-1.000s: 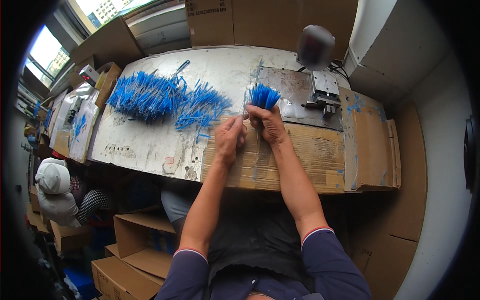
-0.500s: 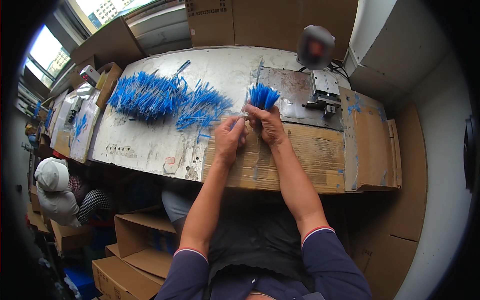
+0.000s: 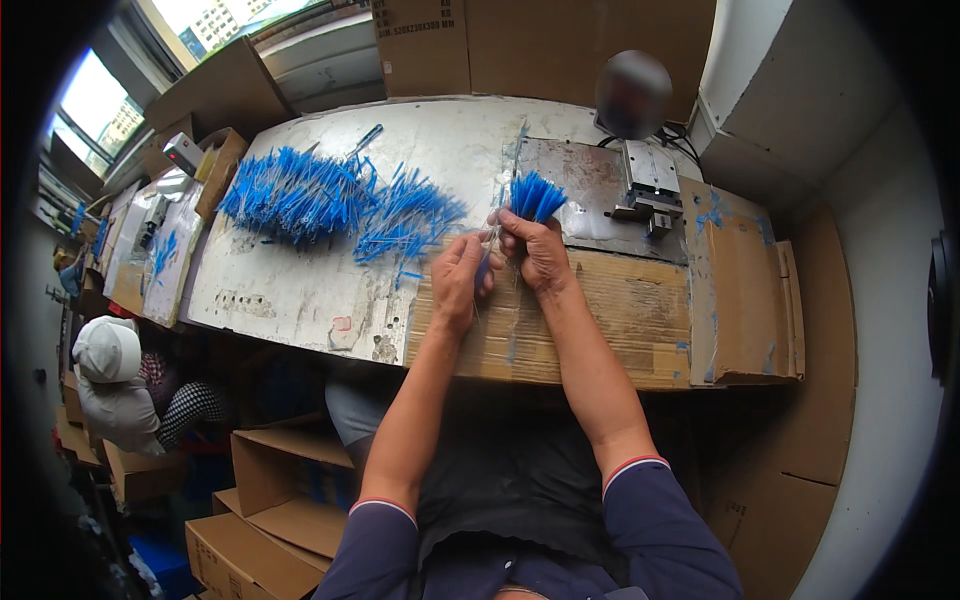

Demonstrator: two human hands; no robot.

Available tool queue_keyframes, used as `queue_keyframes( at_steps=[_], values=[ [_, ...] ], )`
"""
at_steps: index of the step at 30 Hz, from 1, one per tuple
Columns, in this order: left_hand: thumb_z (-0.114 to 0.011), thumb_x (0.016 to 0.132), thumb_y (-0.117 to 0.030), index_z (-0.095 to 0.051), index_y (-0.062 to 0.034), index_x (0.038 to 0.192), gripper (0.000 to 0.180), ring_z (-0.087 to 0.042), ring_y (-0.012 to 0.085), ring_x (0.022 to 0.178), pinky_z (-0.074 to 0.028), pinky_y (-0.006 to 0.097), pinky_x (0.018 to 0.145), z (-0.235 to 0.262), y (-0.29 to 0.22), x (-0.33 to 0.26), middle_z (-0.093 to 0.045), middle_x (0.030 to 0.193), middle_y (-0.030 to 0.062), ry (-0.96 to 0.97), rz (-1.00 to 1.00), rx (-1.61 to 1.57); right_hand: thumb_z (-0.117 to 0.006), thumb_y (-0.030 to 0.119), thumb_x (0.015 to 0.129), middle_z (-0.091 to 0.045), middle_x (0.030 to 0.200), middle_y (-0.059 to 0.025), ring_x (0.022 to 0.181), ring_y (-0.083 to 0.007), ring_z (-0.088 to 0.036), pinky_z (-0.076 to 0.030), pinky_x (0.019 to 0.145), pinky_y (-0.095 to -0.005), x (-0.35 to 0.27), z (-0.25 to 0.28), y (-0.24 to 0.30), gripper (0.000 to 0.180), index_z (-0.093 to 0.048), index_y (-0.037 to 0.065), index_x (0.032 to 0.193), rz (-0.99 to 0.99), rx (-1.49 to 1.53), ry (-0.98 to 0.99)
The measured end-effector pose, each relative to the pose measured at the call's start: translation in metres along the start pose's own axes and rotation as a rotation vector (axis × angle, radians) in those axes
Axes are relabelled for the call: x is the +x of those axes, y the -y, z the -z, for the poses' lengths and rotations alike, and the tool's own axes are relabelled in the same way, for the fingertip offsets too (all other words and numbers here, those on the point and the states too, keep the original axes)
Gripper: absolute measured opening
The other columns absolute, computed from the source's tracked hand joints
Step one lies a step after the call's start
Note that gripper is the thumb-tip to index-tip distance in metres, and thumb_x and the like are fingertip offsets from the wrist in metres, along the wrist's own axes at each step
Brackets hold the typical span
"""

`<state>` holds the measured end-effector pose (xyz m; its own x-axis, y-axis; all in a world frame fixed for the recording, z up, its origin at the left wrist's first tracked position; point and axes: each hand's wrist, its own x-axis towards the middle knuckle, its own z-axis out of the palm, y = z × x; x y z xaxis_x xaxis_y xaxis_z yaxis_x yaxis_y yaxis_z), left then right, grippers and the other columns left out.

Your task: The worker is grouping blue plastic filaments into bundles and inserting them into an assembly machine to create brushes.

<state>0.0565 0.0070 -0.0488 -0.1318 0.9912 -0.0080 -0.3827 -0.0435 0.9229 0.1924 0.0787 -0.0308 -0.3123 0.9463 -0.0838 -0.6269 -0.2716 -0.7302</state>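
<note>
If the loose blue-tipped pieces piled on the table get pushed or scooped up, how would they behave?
The pile of blue-tipped pieces looks thin and light, so it would probably scatter rather than slide as one. Strands already lie splayed at its edges. The bundle in the right hand fans out, suggesting flexibility.

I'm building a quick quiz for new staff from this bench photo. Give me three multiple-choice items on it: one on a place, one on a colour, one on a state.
1. Where does the big loose heap of thin pieces lie?
A. On the table, to the left of the hands
B. In the open carton on the floor
C. On the metal fixture at the right

2. What colour is the bunch held in the right hand?
A. Red
B. Blue
C. Yellow

3. How is the right hand set?
A. Flat and open on the cardboard
B. Closed round a bunch
C. Hanging off the table edge

Answers:
1. A: the blue heap spreads over the white table, left of both hands.
2. B: the bunch fans out blue above the fist.
3. B: the right hand grips the bunch, with the left hand pinched at its lower end.
</note>
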Motion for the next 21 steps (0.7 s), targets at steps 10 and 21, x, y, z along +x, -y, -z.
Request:
queue_keyframes(
  at_steps=[10, 21],
  values=[
    [-0.047, 0.112, -0.027, -0.053, -0.0037, 0.112, 0.024, -0.065, 0.0128, 0.061, -0.051, 0.022, 0.052, -0.014, 0.007, 0.001, -0.069, 0.087, 0.0095, -0.277, -0.134, -0.01, -0.076, 0.006, 0.088, -0.073, 0.087, -0.0139, 0.057, -0.0124, -0.057, -0.043, 0.05, -0.0258, 0.017, 0.028, 0.001, 0.012, -0.069, 0.002, 0.097, 0.126, 0.21, -0.199],
    [-0.062, 0.105, -0.024, -0.066, -0.0046, 0.11, 0.021, -0.036, 0.0003, 0.045, -0.026, 0.02, 0.039, -0.002, -0.024, 0.008, -0.056, 0.067, -0.0048, -0.298, 0.002, 0.205, -0.075, 0.007, 0.09, -0.072, 0.084, -0.0111, 0.056, -0.0088, -0.057, -0.045, 0.049, -0.0239, -0.004, 0.009, 0.016, 0.011, -0.068, 0.0, 0.096, -0.132, -0.066, -0.002]
  ],
)
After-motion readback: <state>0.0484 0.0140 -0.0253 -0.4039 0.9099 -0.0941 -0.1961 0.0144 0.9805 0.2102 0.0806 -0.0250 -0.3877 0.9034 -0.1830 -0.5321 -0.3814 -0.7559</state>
